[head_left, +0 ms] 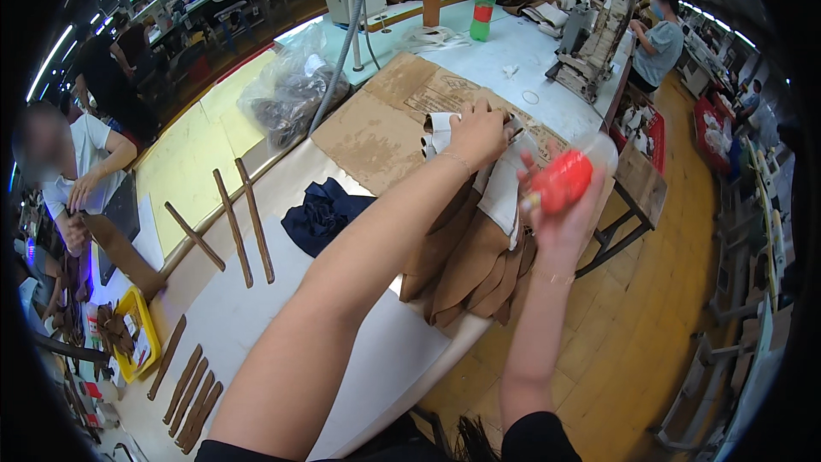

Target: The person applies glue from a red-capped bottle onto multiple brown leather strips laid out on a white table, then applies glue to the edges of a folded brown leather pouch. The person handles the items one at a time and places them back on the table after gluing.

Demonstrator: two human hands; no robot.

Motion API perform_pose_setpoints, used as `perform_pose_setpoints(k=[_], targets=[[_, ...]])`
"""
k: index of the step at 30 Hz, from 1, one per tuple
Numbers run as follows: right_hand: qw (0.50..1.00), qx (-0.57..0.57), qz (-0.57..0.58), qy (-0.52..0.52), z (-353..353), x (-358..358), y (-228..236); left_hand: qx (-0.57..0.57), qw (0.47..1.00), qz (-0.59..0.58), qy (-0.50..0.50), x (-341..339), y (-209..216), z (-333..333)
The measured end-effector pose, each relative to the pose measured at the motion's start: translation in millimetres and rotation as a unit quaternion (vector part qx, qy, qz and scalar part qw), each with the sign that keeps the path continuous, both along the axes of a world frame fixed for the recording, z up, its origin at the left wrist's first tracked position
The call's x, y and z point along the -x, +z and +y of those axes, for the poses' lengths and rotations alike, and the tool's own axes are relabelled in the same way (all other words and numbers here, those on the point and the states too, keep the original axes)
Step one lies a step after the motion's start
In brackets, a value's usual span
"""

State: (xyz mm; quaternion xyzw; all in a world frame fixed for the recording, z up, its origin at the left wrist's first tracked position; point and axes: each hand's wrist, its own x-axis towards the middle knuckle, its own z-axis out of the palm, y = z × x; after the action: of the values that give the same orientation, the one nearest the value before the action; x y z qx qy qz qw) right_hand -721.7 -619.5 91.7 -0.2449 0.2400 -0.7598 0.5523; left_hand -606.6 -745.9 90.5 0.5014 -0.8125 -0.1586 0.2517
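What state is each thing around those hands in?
Left hand: on the brown pieces, its hold unclear
Right hand: gripping the red container
Red container: tilted, blurred
Brown pieces: bunched, overlapping
Brown strips: laid out
Dark blue cloth: crumpled
Cardboard: flattened, stained
Green bottle: upright
Clear bag: filled
Yellow tray: holding items

My feed shows a clear plastic bag (286, 101) with dark contents. Left of that bag I see yellow sheets (184, 154); a grey hose (354, 30) curves down just right of it. A crumpled navy cloth (327, 216) lies below the bag, and a yellow tray (150, 332) sits well to its lower left. Well to the bag's right, I make out a green bottle (482, 17), a sewing machine (597, 44) and a red crate (658, 139).
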Motion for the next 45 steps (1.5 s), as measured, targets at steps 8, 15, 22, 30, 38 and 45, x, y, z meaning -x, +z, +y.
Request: perform_pose_setpoints(k=[8,15,22,30,38,45], targets=[[0.992,-0.088,0.006,0.09,-59,62,-16,-0.018,0.997,0.072,0.009,-12,8,4],[0.998,-0.056,0.011,0.03,-38,77,-7,-0.244,0.837,0.476,-0.117,-80,36,28],[0.984,0.02,-0.093,0.15,-16,42,18,-0.319,0.698,0.623,-0.153,-163,114,116],[0.89,0.152,-0.138,0.408,68,-102,101,-0.259,0.762,0.584,-0.104,-235,171,187],[0.849,0.185,-0.187,0.459,111,-168,144,-0.241,0.751,0.608,-0.093,-275,183,269],[0.916,0.215,0.035,0.336,137,-184,175,-0.012,0.92,0.389,0.039,-308,142,339]])
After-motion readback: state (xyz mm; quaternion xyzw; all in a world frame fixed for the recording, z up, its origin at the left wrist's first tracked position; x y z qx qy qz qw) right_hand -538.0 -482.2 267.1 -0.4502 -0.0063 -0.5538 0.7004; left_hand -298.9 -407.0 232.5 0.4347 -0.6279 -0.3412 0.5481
